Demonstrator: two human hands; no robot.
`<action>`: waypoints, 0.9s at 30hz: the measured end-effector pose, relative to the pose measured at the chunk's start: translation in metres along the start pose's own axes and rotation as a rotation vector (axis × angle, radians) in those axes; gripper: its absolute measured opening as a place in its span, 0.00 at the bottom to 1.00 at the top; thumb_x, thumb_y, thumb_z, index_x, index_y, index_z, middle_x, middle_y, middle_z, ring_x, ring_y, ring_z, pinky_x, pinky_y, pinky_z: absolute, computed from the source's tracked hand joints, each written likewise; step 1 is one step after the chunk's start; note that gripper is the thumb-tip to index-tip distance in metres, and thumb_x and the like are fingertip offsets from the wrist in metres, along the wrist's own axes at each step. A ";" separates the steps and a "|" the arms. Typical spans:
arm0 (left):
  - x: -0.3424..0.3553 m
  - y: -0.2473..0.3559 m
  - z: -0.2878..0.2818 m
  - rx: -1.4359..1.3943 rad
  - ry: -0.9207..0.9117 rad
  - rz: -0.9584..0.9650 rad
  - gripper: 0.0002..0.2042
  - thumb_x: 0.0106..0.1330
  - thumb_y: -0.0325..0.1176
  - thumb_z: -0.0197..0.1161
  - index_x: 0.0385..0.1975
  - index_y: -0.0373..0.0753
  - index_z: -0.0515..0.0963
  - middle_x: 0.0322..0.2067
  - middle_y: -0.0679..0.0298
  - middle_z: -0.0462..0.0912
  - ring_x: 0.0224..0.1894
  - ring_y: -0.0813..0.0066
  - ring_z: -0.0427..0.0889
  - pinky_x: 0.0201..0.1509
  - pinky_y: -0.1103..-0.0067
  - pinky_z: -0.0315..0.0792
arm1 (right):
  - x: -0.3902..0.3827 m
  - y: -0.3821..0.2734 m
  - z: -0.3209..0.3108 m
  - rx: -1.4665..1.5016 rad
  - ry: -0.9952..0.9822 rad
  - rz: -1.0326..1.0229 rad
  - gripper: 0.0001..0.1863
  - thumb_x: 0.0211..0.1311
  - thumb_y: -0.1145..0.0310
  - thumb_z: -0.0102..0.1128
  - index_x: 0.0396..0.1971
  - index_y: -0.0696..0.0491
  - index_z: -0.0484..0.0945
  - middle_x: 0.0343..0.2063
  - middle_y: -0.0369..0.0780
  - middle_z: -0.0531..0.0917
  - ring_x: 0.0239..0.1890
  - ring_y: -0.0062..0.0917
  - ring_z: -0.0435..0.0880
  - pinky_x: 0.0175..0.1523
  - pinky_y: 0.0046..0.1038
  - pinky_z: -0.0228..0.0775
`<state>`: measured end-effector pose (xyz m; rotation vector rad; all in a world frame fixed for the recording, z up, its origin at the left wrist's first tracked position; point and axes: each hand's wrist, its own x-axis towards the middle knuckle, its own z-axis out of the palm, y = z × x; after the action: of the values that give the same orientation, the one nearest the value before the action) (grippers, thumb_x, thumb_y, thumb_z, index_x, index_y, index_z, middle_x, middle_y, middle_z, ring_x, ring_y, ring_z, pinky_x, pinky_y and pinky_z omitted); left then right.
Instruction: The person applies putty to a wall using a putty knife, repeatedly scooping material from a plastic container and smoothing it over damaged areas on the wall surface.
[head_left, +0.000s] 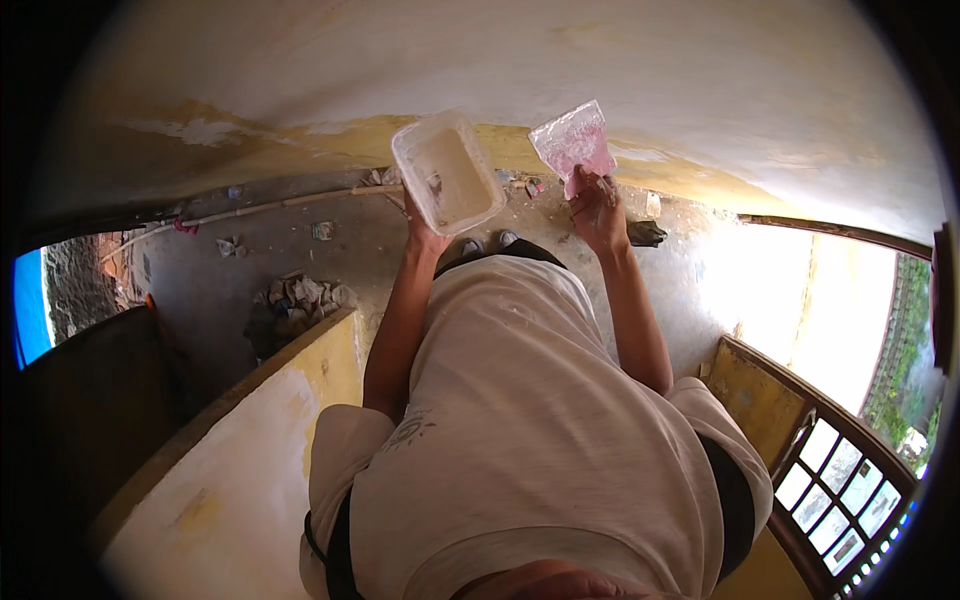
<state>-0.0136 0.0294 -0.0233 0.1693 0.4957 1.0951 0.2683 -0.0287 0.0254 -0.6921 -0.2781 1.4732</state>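
In my left hand is a whitish rectangular plastic tub, held up from beneath and smeared inside with pale paste. Most of that hand's fingers are hidden behind the tub. My right hand grips a flat pink putty spreader by its near end. White residue coats the spreader's blade, and specks of it dot my fingers. The two tools are apart, both raised in front of the wall, which is coated whitish above a yellow, patchy lower strip.
A long pole lies along the wall's foot at left. Crumpled sacks or rubble sit behind a low yellow-white partition. A dark crumpled bag lies right of my feet. At right are a bright doorway and a paned wooden door.
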 end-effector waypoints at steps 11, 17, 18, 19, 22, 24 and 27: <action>-0.060 -0.011 -0.029 0.009 0.292 0.135 0.29 0.75 0.58 0.50 0.69 0.49 0.68 0.62 0.64 0.77 0.62 0.60 0.79 0.64 0.57 0.76 | 0.074 0.050 -0.087 -0.087 0.081 0.133 0.16 0.76 0.67 0.56 0.59 0.54 0.75 0.58 0.43 0.82 0.56 0.32 0.83 0.63 0.39 0.78; -0.071 -0.032 -0.027 -0.018 0.329 0.186 0.29 0.76 0.58 0.50 0.70 0.48 0.67 0.64 0.64 0.76 0.63 0.60 0.78 0.65 0.57 0.76 | 0.076 0.060 -0.033 0.091 0.111 0.179 0.12 0.78 0.68 0.52 0.55 0.55 0.76 0.52 0.39 0.82 0.51 0.26 0.83 0.57 0.29 0.80; -0.068 -0.034 -0.026 -0.012 0.316 0.188 0.29 0.76 0.58 0.50 0.70 0.49 0.67 0.64 0.64 0.76 0.63 0.60 0.78 0.65 0.58 0.76 | 0.072 0.053 -0.019 0.082 0.110 0.173 0.12 0.78 0.68 0.52 0.54 0.56 0.76 0.51 0.39 0.82 0.50 0.25 0.83 0.56 0.28 0.80; -0.068 -0.037 -0.027 -0.009 0.303 0.188 0.29 0.76 0.58 0.49 0.70 0.49 0.67 0.64 0.64 0.76 0.63 0.60 0.78 0.65 0.58 0.76 | 0.066 0.045 -0.004 0.069 0.109 0.167 0.12 0.77 0.68 0.52 0.54 0.56 0.76 0.51 0.38 0.82 0.50 0.25 0.83 0.55 0.27 0.80; -0.056 -0.044 -0.021 -0.019 0.245 0.172 0.29 0.76 0.58 0.49 0.70 0.49 0.67 0.64 0.65 0.76 0.63 0.61 0.78 0.64 0.59 0.77 | 0.059 0.019 0.017 0.180 0.099 0.104 0.10 0.75 0.70 0.54 0.50 0.58 0.78 0.47 0.39 0.83 0.49 0.25 0.84 0.54 0.25 0.80; -0.045 -0.044 -0.016 -0.020 0.220 0.167 0.29 0.76 0.58 0.49 0.69 0.49 0.68 0.63 0.65 0.77 0.63 0.62 0.78 0.64 0.59 0.77 | 0.059 0.003 0.031 0.198 0.067 0.042 0.10 0.74 0.70 0.55 0.48 0.58 0.78 0.46 0.40 0.84 0.49 0.26 0.84 0.55 0.24 0.80; -0.031 -0.031 -0.015 -0.041 0.188 0.153 0.29 0.75 0.59 0.50 0.68 0.49 0.69 0.63 0.66 0.77 0.63 0.62 0.78 0.64 0.58 0.76 | 0.063 -0.021 0.076 0.150 0.096 -0.016 0.09 0.73 0.72 0.56 0.47 0.59 0.79 0.45 0.42 0.84 0.51 0.28 0.85 0.57 0.23 0.81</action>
<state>-0.0064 -0.0137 -0.0384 0.0694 0.6357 1.2764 0.2488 0.0530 0.0823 -0.6359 -0.0974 1.4255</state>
